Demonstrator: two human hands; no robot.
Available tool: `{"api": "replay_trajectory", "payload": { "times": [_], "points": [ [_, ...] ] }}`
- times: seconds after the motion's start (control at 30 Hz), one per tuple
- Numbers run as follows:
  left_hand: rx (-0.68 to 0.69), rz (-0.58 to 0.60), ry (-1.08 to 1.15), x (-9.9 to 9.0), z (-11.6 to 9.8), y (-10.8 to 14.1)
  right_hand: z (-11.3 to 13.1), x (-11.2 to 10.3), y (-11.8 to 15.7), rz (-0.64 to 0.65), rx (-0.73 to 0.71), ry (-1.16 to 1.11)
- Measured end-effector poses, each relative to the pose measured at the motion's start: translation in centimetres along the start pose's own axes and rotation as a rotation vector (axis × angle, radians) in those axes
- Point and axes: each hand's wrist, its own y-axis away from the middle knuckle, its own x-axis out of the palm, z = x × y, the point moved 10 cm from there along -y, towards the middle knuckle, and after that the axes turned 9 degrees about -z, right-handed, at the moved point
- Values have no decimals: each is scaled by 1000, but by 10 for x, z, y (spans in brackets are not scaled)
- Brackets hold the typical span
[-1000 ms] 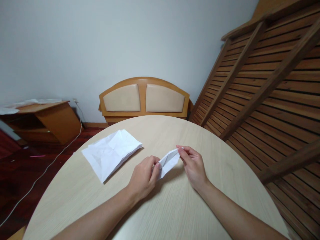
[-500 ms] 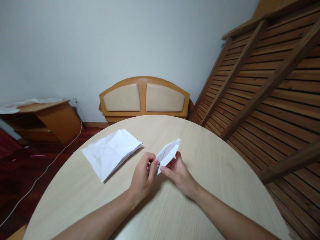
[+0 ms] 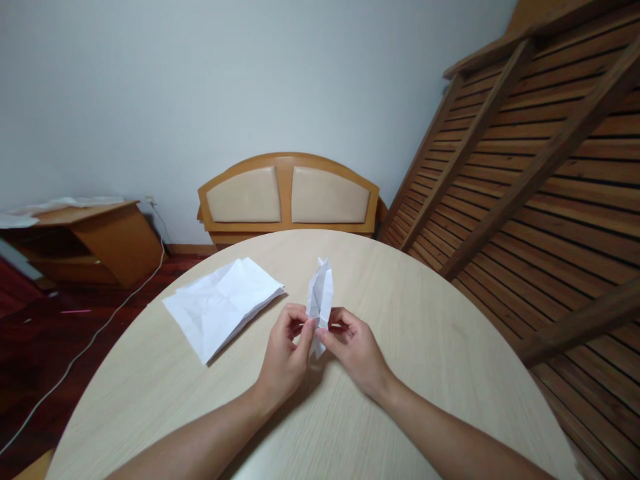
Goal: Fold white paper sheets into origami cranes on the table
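A narrow piece of folded white paper stands up between my hands, its pointed end facing away from me and its two sides slightly apart. My left hand pinches its left side between thumb and fingers. On the other side my right hand grips it too, thumb tip close to the left thumb. Part of the paper's near end shows below the thumbs; the fingers behind it are partly hidden. To the left lies a stack of creased white paper sheets.
The round pale wooden table carries the paper. Beyond it stands a headboard with cream panels. A slatted wooden frame leans at the right. At the left are a wooden cabinet and a white cable along the floor.
The folded paper has turned from pointing right and away to pointing almost straight away from me. My right hand has shifted slightly left with it. The stack stays where it was.
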Motion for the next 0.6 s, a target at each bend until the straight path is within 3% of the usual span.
{"api": "replay_trajectory", "payload": {
  "times": [0.37,0.6],
  "points": [
    [-119,-105,61,-9,13,-7,-8,11,8,72,-19,199],
    [-168,-163,85,-15,20,-7,-13,22,13,203,22,244]
  ]
}}
